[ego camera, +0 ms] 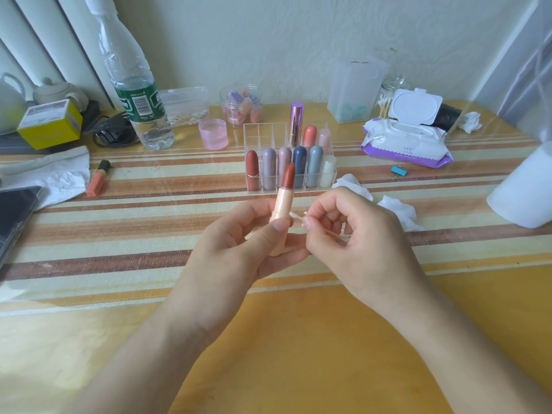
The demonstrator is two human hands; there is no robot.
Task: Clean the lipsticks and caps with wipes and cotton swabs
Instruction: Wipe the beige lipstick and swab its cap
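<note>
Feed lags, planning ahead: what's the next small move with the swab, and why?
Probably rub the cotton swab around the lipstick: the right hand pinches the swab with its tip at the peach tube, and the left hand grips the uncapped lipstick upright.

— What's behind the tabletop (155, 339)?
— A pale wall (268, 37), faintly embossed, meeting its far edge.
— And at the sides?
— White vertical ribs (38, 40) on the left; radiator or blind, I can't tell. Sheer white fabric (534, 64) hangs on the right.
— The tabletop itself?
— Yellow and glossy, crossed by brown and cream stripes (119, 234). The light is soft and even.
</note>
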